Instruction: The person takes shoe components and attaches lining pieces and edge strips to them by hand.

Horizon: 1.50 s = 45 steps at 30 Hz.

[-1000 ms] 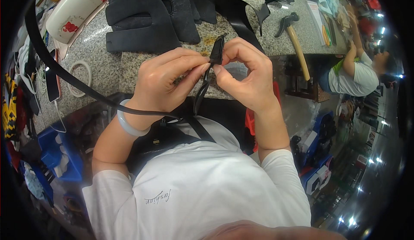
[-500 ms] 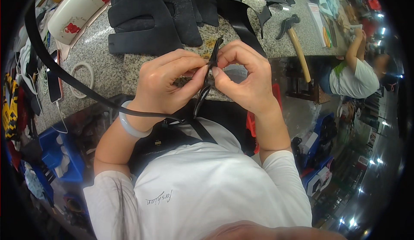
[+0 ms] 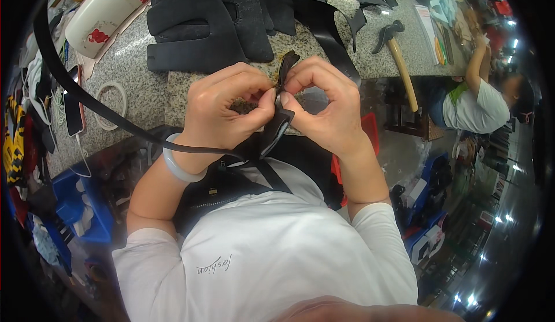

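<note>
Thumb and fingertips of my left hand (image 3: 222, 108) pinch a narrow black leather-like piece (image 3: 277, 126) from one side. From the other side my right hand (image 3: 329, 105) grips the same piece, also in a pinch. Its upper end sticks up past the fingertips, and the lower part hangs toward my lap, folded or twisted, with a pale sheen on one face. What lies right between the fingertips is hidden. A pale bangle (image 3: 180, 167) circles my left wrist. Beyond my hands, flat black cut pieces (image 3: 199, 44) lie stacked on the speckled stone bench (image 3: 139, 65).
A long black strap (image 3: 110, 115) arcs across from the left toward my lap. On the right of the bench lies a hammer (image 3: 402, 73) with a wooden handle. A phone (image 3: 74, 114) with a cable sits at the left. Another person (image 3: 474, 108) works at far right.
The held black piece has turned between my fingers, so more of its broad lower face and a wider upper end show. Both hands stay in nearly the same place.
</note>
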Each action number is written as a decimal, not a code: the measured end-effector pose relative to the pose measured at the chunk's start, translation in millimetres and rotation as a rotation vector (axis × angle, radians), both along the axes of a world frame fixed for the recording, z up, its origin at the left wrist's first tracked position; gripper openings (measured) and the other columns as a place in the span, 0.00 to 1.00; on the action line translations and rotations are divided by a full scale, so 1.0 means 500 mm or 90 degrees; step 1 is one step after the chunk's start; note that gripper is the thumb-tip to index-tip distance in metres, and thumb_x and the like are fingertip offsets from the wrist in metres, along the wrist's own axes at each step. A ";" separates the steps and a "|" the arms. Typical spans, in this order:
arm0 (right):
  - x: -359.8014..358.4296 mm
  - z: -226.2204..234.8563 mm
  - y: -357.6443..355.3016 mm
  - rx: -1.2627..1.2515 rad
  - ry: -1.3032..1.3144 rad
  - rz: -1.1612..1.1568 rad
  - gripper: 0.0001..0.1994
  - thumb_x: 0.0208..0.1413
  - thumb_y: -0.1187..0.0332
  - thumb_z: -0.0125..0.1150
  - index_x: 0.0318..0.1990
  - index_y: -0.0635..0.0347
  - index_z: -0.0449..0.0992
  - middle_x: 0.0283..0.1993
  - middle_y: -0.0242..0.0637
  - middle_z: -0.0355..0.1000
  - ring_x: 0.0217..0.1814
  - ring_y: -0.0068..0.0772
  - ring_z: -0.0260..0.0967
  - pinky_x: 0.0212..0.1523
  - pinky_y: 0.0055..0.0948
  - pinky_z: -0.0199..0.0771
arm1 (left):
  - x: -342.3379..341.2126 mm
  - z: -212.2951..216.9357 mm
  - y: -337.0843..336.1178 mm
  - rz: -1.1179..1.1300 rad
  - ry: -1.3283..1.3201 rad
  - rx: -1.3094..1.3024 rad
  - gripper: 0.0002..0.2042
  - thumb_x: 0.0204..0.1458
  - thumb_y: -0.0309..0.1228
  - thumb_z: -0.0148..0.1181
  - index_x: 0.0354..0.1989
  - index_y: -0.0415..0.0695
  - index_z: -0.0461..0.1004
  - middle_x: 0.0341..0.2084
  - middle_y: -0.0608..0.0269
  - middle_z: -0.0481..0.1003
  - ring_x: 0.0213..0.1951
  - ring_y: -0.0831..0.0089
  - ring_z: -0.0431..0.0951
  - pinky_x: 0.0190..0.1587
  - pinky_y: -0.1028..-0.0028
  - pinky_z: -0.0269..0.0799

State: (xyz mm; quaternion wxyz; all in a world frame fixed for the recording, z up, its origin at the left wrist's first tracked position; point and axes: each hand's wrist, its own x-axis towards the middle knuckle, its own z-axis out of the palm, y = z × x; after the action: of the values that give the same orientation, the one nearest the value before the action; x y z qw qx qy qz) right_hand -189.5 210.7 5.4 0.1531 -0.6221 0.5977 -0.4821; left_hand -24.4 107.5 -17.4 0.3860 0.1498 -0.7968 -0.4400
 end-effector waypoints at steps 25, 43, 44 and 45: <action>0.016 0.005 0.009 0.036 -0.044 -0.045 0.05 0.43 0.82 0.66 0.29 0.66 0.76 0.35 0.38 0.76 0.37 0.28 0.75 0.40 0.25 0.76 | 0.013 -0.008 0.002 -0.073 0.007 0.218 0.03 0.53 0.17 0.66 0.35 0.32 0.81 0.33 0.59 0.80 0.33 0.78 0.81 0.34 0.80 0.78; 0.045 -0.003 0.001 -0.066 0.152 -0.152 0.07 0.44 0.80 0.69 0.31 0.64 0.77 0.32 0.38 0.77 0.31 0.37 0.79 0.31 0.31 0.78 | 0.007 -0.015 0.012 0.055 0.018 -0.052 0.06 0.47 0.19 0.67 0.34 0.39 0.80 0.31 0.59 0.80 0.29 0.66 0.83 0.31 0.74 0.78; 0.046 -0.002 0.000 -0.069 0.140 -0.149 0.07 0.43 0.80 0.69 0.31 0.64 0.77 0.32 0.38 0.77 0.31 0.37 0.78 0.30 0.30 0.78 | 0.007 -0.014 0.013 0.051 0.026 -0.040 0.06 0.47 0.19 0.67 0.33 0.39 0.80 0.31 0.59 0.80 0.29 0.66 0.83 0.30 0.74 0.78; 0.046 -0.001 -0.001 -0.071 0.129 -0.145 0.07 0.43 0.80 0.69 0.30 0.64 0.77 0.32 0.38 0.77 0.31 0.36 0.78 0.30 0.30 0.78 | 0.008 -0.013 0.013 0.052 0.027 -0.041 0.06 0.47 0.19 0.67 0.33 0.39 0.80 0.31 0.59 0.80 0.29 0.66 0.83 0.30 0.74 0.78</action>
State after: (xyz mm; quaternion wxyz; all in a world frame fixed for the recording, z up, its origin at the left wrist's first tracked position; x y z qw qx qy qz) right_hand -166.5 210.3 5.0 0.0017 -0.6033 0.6489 -0.4637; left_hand -20.3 114.1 -23.7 0.4251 0.1608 -0.7953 -0.4011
